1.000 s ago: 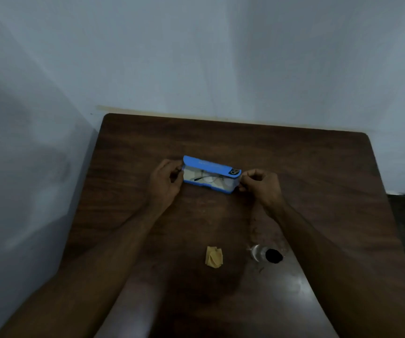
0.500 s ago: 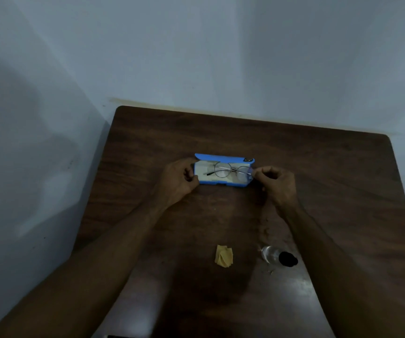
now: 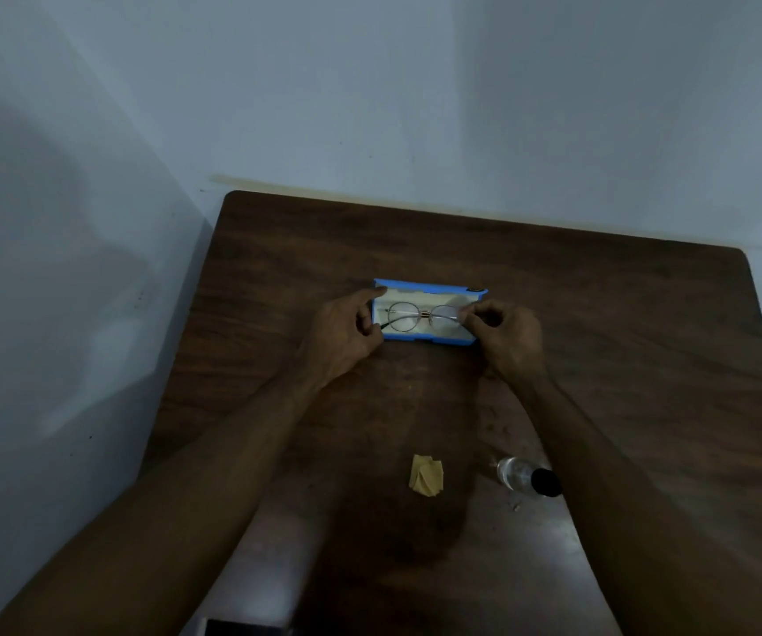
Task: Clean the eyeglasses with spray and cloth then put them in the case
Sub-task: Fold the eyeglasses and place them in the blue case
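The thin round wire-rimmed eyeglasses (image 3: 422, 316) lie in the open blue hard case (image 3: 429, 286), right hand (image 3: 509, 342) pinching their rim, left hand (image 3: 340, 335) gripping the case's end; light, bendable, I'd lift by frame, never lenses.

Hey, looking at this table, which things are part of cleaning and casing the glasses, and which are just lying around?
For the job: eyeglasses, pinched by the right hand; open blue case, left hand at its end; yellow cloth; spray bottle on its side.
Lying about: pale-edged object at the table's near edge, cut off, unidentifiable.
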